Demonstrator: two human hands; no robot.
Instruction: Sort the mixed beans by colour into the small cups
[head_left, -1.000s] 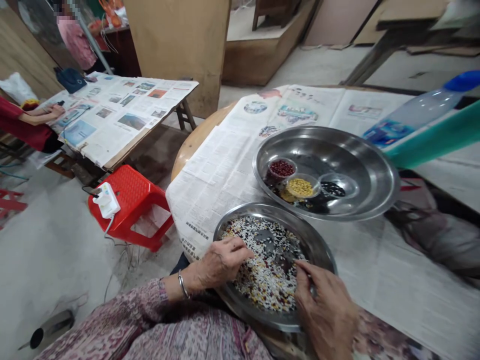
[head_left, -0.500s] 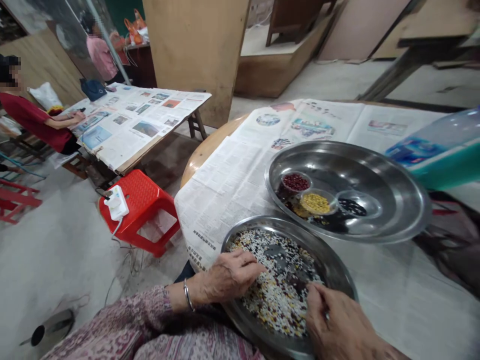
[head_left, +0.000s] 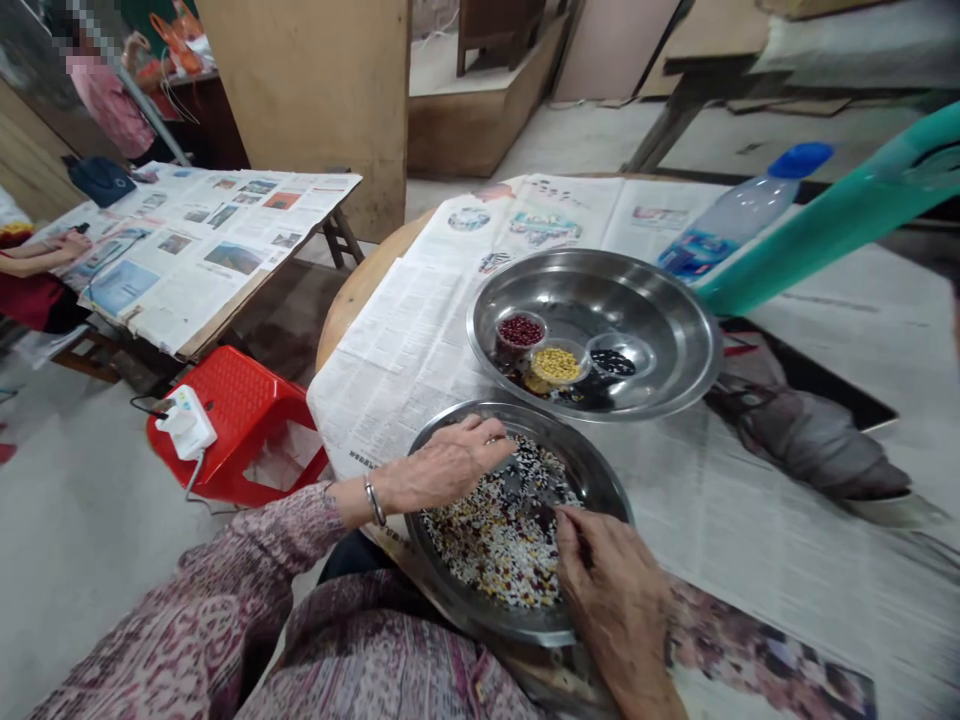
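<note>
A steel basin on the table holds a mix of white grains with yellow, dark red and black beans. My left hand, a bangle at its wrist, hovers over the far left part of the mix with thumb and fingers drawn together. At the right side of the basin my right hand is closed, fingertips low by the grains. Whatever either hand pinches is hidden. Behind stands a larger steel basin with three clear cups: red beans, yellow beans and black beans.
Newspaper covers the round table. A blue-capped plastic bottle, a green translucent object and a grey bundle lie to the right. A red stool bears a power strip. Two people sit or stand near another table.
My left hand has lifted and moved toward the far side of the smaller basin. My right hand stays closed at its right side. The camera view has swung about.
</note>
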